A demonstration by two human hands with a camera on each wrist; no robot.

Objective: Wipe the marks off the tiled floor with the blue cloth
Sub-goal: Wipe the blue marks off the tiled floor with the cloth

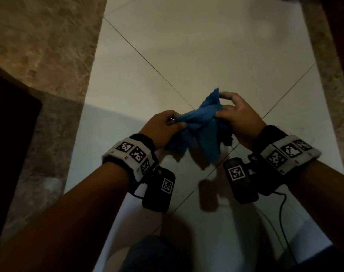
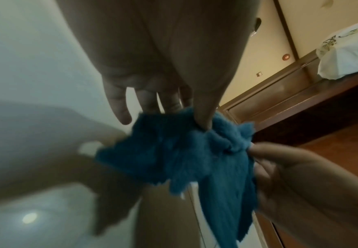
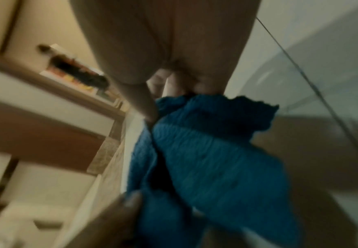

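Both forearms reach out from the camera, hands holding a blue cloth (image 1: 201, 127) above the tiled floor (image 1: 186, 55).

Largest in the head view is the pale floor, crossed by dark grout lines, with a brown stone border (image 1: 43, 55) at the left. Only the left wrist view shows a bed (image 2: 348, 55) with white sheets; the blurred right wrist view shows a shelf (image 3: 72, 87). Left hand (image 1: 163, 127) grips one bunched end of the cloth, right hand (image 1: 239, 118) pinches the other; the cloth hangs clear of the floor.
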